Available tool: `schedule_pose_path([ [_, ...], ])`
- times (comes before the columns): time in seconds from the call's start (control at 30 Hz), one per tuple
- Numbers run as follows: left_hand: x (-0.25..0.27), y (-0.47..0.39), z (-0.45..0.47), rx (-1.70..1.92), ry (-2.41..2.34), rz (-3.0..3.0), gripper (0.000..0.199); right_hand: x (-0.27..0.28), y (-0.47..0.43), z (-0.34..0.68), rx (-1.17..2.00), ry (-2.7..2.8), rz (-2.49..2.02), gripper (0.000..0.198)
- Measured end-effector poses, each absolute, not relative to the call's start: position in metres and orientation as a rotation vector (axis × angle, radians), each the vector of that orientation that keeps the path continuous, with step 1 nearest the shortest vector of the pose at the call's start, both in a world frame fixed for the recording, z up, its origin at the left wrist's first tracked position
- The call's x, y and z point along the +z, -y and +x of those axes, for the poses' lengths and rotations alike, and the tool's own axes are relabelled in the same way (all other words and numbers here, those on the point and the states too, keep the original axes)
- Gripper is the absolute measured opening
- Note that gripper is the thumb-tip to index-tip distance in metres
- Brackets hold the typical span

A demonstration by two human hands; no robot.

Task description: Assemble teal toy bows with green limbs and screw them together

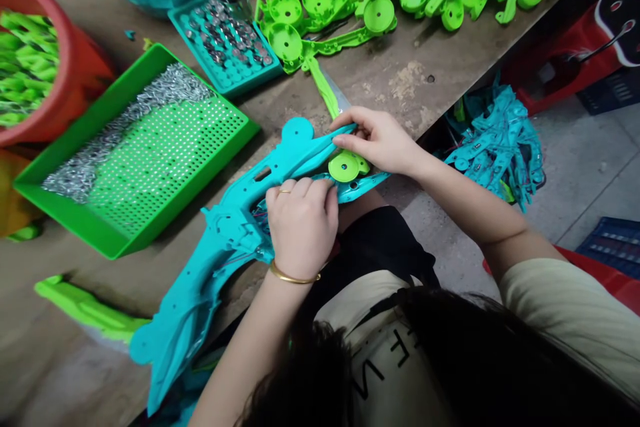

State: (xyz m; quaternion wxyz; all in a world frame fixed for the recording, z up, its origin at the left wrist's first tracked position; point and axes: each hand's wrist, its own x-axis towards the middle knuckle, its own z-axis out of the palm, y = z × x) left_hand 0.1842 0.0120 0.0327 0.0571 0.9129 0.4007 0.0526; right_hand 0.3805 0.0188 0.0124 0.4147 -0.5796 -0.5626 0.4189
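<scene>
Steadying the turquoise shell (240,197)
We judge it light and stiff, best held by its edges; right fingers (360,118) pinch 1 end, whether left fingers (306,195) grip we cannot tell.

This looks to me like a workshop for assembling plastic goods: across the scuffed brown tabletop (410,83) here sit a green perforated plastic tray (155,170) of small silvery metal pieces, a turquoise rectangular tray (254,79) of shiny round-ended metal parts and a round orange-red plastic bucket (80,67) full of lime-green pieces. Matching lime-green moulded parts (320,7) lie piled behind them, and turquoise plastic assemblies (500,147) are heaped beyond the table's edge, above a bare grey floor (590,173).
</scene>
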Motion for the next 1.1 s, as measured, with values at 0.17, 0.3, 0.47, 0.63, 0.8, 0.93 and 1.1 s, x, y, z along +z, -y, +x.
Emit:
schedule_pose_path([
  [0.17,0.030,-0.014,0.191,0.104,-1.274,2.735,0.027,0.012,-0.019,0.381,1.022,1.450,-1.480,0.030],
  [0.3,0.042,-0.017,0.192,-0.091,-1.264,2.733,0.029,0.011,-0.019,0.381,1.006,1.476,-1.467,0.029],
  [0.47,0.050,-0.019,0.190,-0.182,-1.297,2.721,0.030,0.010,-0.020,0.380,0.983,1.522,-1.478,0.027],
  [0.63,0.039,-0.018,0.184,-0.034,-1.337,2.675,0.023,0.019,-0.018,0.378,0.904,1.667,-1.579,0.024],
  [0.8,0.032,-0.017,0.180,0.081,-1.331,2.648,0.024,0.034,-0.019,0.377,0.713,1.881,-1.744,0.020],
  [0.93,0.032,-0.016,0.181,0.042,-1.283,2.712,0.028,0.037,-0.023,0.379,0.655,2.024,-1.774,0.018],
  [1.1,0.041,-0.012,0.175,-0.063,-1.143,2.831,0.034,0.038,-0.022,0.382,0.632,2.095,-1.792,0.019],
])
